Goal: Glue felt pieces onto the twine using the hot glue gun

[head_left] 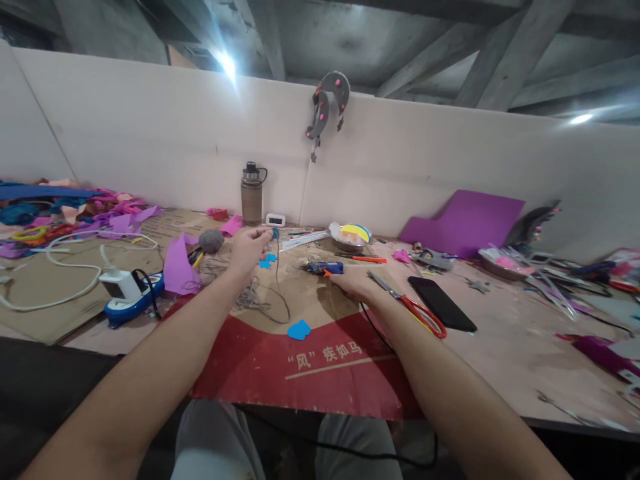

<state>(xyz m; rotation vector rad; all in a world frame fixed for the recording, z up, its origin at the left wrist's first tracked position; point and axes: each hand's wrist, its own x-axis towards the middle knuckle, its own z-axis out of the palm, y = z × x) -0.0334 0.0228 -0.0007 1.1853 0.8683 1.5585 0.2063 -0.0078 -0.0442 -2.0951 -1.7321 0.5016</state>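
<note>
My left hand (250,252) is raised over the cardboard, its fingertips pinching a small blue piece (275,233). Grey yarn (280,287) hangs from that piece down to the loose strands on the cardboard. My right hand (354,283) is wrapped around a blue hot glue gun (327,267) with an orange trigger; its nozzle points left and a black cord trails below my wrist. Between my hands lie small blue cutouts (268,261), and a larger blue cutout (299,330) rests nearer to me.
Red-handled scissors (423,315) and a black phone (442,303) lie right of my right hand. A bottle (251,195) stands by the wall. At left are a power strip (134,299), a grey yarn ball (211,241) and purple felt (180,265). A bowl (351,245) sits behind.
</note>
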